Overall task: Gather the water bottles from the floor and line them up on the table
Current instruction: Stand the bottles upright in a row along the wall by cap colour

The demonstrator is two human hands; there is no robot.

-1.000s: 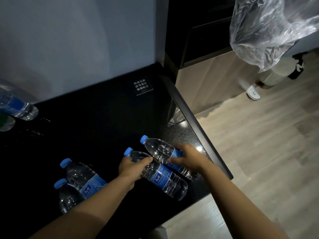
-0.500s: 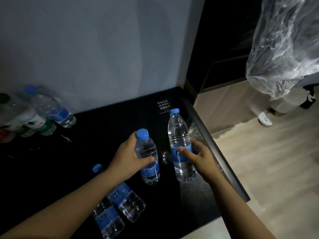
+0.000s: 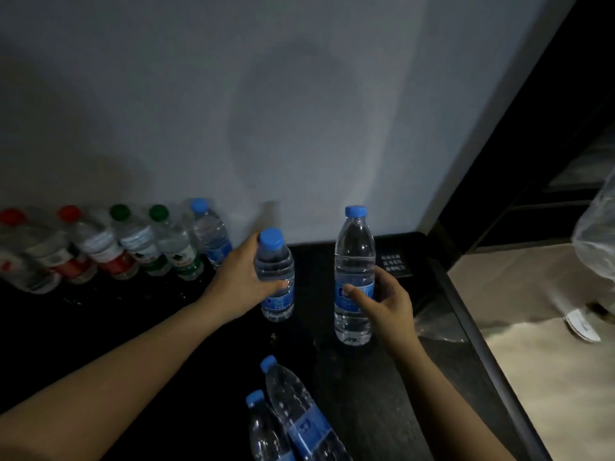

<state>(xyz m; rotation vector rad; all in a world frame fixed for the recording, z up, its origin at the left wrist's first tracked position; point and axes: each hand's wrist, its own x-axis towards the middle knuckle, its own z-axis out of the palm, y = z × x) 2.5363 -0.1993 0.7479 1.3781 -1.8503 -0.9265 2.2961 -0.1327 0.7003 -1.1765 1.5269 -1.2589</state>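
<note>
**A:** What does the left hand (image 3: 243,281) have?

**B:** A blue-capped bottle; call it the left bottle (image 3: 276,302). The fingers curl round behind its upper half and the thumb lies across the front, just above the blue label. The bottle is upright over the black table (image 3: 100,327). I can't tell whether its base touches the top.

**A:** And the right hand (image 3: 382,304)?

**B:** It grips the right bottle (image 3: 354,247) at label height, with the thumb in front and the fingers wrapped behind. This bottle is also upright and blue-capped, and its base looks to be on the table, not far from the right edge.

**A:** How do the two stand to each other?

**B:** They are side by side with a plain gap between them, not touching. The left one is a little farther back, nearer the wall (image 3: 299,94).

**A:** Any other bottles?

**B:** A lying pair (image 3: 299,410) is on its side at the near edge of the table. The two touch, and their blue caps point toward the wall. At the left a row (image 3: 139,247) lines the foot of the wall. It runs two red caps, two green caps, then one blue cap at the right end, just beside the left hand.

**A:** Anything else?

**B:** A small dark sign (image 3: 394,262) with pale lettering lies flat on the table behind the right bottle; the lettering is too small to read. Past the table's right edge there is pale floor (image 3: 532,377) with a white shoe (image 3: 582,324) on it. A clear plastic bag (image 3: 595,234) is cut off by the frame's right side.
</note>
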